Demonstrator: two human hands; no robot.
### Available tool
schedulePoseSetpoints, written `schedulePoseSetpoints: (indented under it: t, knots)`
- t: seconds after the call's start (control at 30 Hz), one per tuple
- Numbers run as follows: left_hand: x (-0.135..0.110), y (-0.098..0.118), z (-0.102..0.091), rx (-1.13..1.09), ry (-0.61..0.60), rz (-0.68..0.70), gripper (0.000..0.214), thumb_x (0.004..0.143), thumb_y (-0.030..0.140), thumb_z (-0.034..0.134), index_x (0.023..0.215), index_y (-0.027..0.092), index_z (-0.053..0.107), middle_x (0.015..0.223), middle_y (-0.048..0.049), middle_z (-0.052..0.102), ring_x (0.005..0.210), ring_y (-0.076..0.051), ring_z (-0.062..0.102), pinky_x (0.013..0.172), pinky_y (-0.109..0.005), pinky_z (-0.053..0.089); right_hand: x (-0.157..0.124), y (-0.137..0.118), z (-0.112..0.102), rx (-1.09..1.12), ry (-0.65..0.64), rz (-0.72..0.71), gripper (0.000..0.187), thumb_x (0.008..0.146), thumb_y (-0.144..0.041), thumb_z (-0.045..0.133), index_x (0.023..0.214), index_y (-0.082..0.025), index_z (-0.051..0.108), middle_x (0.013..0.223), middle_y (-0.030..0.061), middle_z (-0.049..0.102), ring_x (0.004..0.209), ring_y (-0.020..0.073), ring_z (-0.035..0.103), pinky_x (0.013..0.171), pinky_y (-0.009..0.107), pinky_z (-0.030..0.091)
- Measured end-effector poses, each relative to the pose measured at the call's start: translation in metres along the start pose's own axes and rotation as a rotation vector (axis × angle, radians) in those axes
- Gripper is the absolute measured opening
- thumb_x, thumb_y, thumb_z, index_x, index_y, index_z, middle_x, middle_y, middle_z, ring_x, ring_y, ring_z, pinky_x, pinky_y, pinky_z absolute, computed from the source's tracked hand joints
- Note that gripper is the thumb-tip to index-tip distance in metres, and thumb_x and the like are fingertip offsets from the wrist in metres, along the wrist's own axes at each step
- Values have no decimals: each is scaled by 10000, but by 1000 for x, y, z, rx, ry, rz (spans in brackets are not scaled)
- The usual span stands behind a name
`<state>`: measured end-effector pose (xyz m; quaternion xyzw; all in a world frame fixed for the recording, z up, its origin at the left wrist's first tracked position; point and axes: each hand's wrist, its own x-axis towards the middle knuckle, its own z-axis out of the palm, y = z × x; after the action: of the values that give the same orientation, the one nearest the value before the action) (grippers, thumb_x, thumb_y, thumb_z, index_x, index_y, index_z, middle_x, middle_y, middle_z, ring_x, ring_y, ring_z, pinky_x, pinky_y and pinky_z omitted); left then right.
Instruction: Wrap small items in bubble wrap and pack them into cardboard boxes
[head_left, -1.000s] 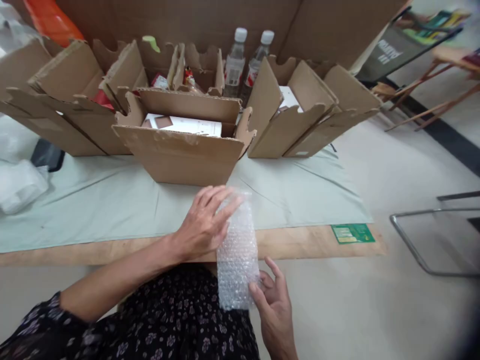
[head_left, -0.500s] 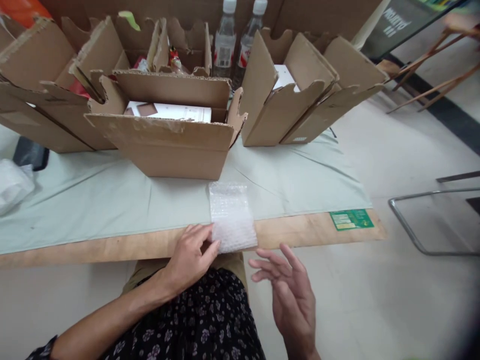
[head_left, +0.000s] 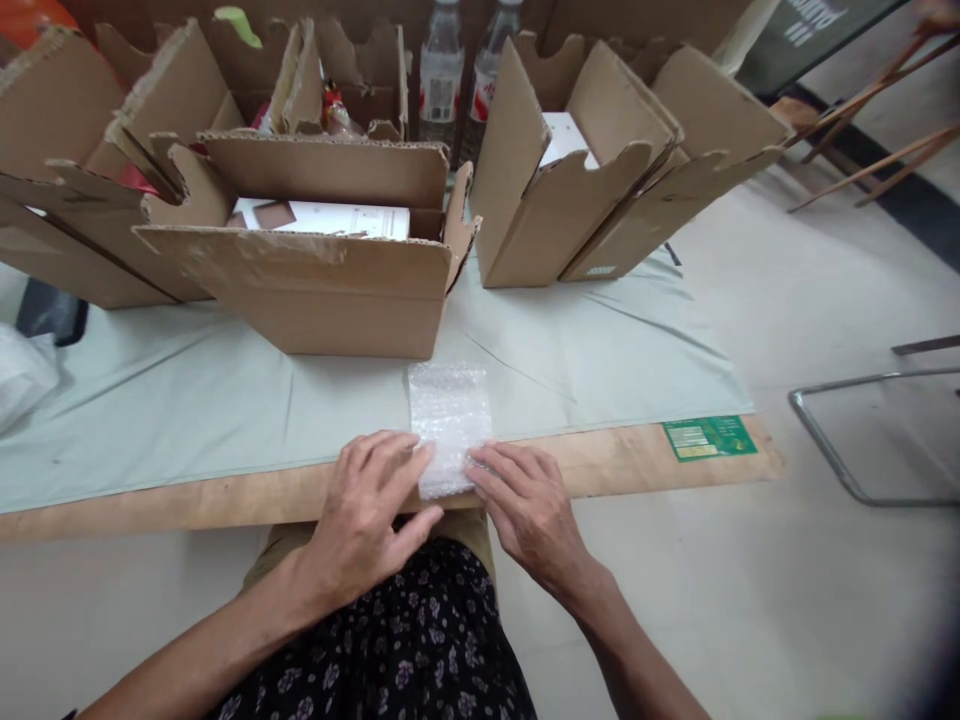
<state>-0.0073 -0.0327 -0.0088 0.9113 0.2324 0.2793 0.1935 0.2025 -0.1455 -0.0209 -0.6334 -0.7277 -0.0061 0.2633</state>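
A small bubble wrap pouch [head_left: 449, 415] lies flat at the table's front edge, partly on the pale green cloth [head_left: 330, 415] and partly on bare wood. My left hand [head_left: 367, 505] rests at its left side, fingertips on its edge and the thumb spread away. From the right, my right hand [head_left: 529, 505] touches the pouch with outstretched fingers. Neither hand is closed round it. Just behind the pouch stands an open cardboard box [head_left: 352, 300] holding a white printed box [head_left: 360, 220].
More open cardboard boxes [head_left: 540, 220] stand along the back, with two plastic bottles [head_left: 441, 85] between them. At the left lie a dark phone-like object [head_left: 52, 312] and a crumpled white plastic bag [head_left: 26, 375]. A green label [head_left: 711, 438] sits on the wooden edge.
My right hand has come in from below right and now touches the pouch's right side. My left hand has opened its thumb away from the pouch. The view has shifted slightly.
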Motion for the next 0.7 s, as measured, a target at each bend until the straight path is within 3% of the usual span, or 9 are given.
schedulePoseSetpoints:
  t: [0.07, 0.13, 0.2, 0.3, 0.37, 0.5, 0.6, 0.7]
  knots:
    - [-1, 2, -2, -52, -51, 61, 454, 958, 198, 667, 1401, 217, 568, 1241, -132, 717, 1165, -312, 635, 988, -489, 489, 5, 1, -3, 51, 18, -11, 247, 1016, -91, 530, 1145, -210, 703, 1056, 68, 814, 959, 219, 729, 864, 411, 524]
    - [2, 2, -1, -101, -64, 25, 365, 984, 114, 584, 1342, 185, 595, 1050, -82, 749, 980, -242, 672, 874, -417, 520, 11, 2, -5, 101, 38, 9, 199, 1038, -120, 528, 1132, -196, 686, 935, 48, 801, 822, 194, 714, 779, 373, 533]
    - [7, -2, 4, -108, -42, -62, 309, 989, 103, 557, 1284, 156, 631, 877, -40, 717, 811, -203, 645, 752, -359, 512, 16, 2, -6, 91, 101, 49, 172, 1052, -182, 544, 1170, -198, 669, 960, 62, 793, 838, 204, 720, 755, 366, 542]
    - [16, -9, 10, -57, -45, -163, 278, 968, 135, 590, 1234, 119, 672, 788, -26, 679, 724, -197, 614, 702, -347, 504, 16, 0, -8, -7, 249, 86, 208, 1010, -218, 635, 1217, -207, 657, 1115, 112, 770, 991, 248, 721, 850, 411, 540]
    - [20, -13, 13, -25, -64, -187, 292, 953, 139, 609, 1233, 100, 679, 778, -29, 681, 706, -201, 612, 711, -357, 508, 14, -2, -8, -37, 232, 53, 220, 980, -213, 670, 1201, -216, 667, 1146, 109, 765, 1070, 270, 704, 919, 446, 515]
    - [20, -13, 11, 73, -29, -164, 310, 980, 185, 606, 1270, 86, 657, 884, -82, 711, 798, -239, 639, 762, -389, 513, 18, 0, 0, -6, 50, -31, 181, 999, -176, 613, 1158, -207, 694, 1156, 75, 788, 1188, 289, 673, 977, 459, 478]
    - [16, -10, 2, 78, 18, -83, 355, 990, 258, 637, 1309, 102, 630, 1169, -164, 708, 1057, -293, 641, 902, -436, 511, 29, 7, 3, 75, 27, 9, 162, 1022, -156, 582, 1123, -200, 700, 1058, 55, 800, 1060, 243, 697, 934, 420, 488]
    - [18, -15, 0, 45, -7, -22, 235, 1011, 190, 583, 1232, 160, 660, 1123, -106, 745, 1058, -262, 641, 931, -421, 484, 40, 11, 1, 119, 23, 54, 174, 1057, -214, 546, 1149, -197, 693, 1000, 58, 790, 939, 218, 695, 865, 388, 508]
